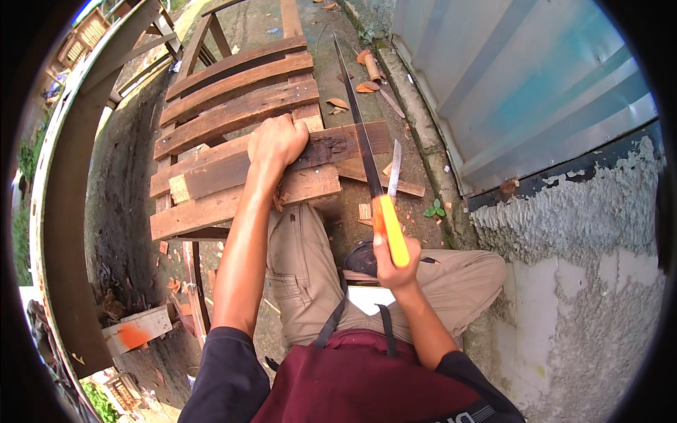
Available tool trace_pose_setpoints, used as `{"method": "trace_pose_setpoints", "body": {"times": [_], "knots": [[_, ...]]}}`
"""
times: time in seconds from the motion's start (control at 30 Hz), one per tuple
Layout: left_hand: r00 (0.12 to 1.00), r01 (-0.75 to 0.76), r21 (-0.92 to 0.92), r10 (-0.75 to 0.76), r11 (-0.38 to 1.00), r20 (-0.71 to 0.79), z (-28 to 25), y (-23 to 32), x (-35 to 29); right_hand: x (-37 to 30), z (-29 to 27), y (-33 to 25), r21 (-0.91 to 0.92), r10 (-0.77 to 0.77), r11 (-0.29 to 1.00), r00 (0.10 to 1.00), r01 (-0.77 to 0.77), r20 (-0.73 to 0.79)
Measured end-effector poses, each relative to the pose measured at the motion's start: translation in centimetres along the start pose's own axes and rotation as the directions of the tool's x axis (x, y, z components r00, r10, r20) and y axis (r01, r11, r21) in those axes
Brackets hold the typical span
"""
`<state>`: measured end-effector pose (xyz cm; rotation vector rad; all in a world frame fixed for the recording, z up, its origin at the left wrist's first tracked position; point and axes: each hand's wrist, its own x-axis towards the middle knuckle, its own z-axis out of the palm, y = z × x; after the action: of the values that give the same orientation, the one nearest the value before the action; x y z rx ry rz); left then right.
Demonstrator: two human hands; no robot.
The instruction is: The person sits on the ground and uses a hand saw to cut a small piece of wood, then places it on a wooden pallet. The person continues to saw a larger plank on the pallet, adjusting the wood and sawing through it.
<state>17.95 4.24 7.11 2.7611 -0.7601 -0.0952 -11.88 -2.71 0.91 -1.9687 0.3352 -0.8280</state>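
Observation:
My left hand [278, 139] is closed over a dark brown wooden plank [226, 173], pressing it on a slatted wooden frame [236, 99]. The plank lies crosswise, and its right end sticks out past the slats. My right hand [396, 262] grips the yellow and orange handle of a hand saw [356, 113]. The long dark blade points up and away and passes across the plank's right end in this view; whether its teeth touch the wood I cannot tell. Just right of the blade shows a narrow pale blade [395, 167], its lower end hidden behind the saw handle.
A corrugated metal sheet [522, 84] and a rough plastered wall [571, 282] close off the right side. At left stands a large wooden frame [67, 211]. Dry leaves [367, 87], offcuts and a small green plant [434, 209] lie about the concrete. My bent legs are beneath the work.

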Motion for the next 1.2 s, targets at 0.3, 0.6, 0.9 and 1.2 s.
{"method": "trace_pose_setpoints", "body": {"times": [0.3,0.6,0.9,1.2], "knots": [[0.999,0.036,-0.017,-0.036,0.999,-0.025,0.1,0.1,-0.4,-9.1,-1.8,-0.1,-0.023,0.05,0.998,0.998,-0.051,-0.041],[0.999,0.028,-0.015,-0.027,0.999,0.017,-0.4,0.1,-0.3,-2.0,0.2,-0.1,-0.045,0.008,0.999,1.0,-0.01,-0.029],[0.998,0.066,-0.028,-0.067,0.997,-0.022,0.5,-0.1,-0.4,-8.4,-2.1,-1.7,-0.055,0.046,0.997,0.999,-0.047,-0.009],[0.999,0.036,-0.011,-0.036,0.999,-0.003,0.1,-0.1,-0.4,-1.5,0.4,-0.7,0.018,-0.006,1.0,0.999,0.007,-0.039]]}}
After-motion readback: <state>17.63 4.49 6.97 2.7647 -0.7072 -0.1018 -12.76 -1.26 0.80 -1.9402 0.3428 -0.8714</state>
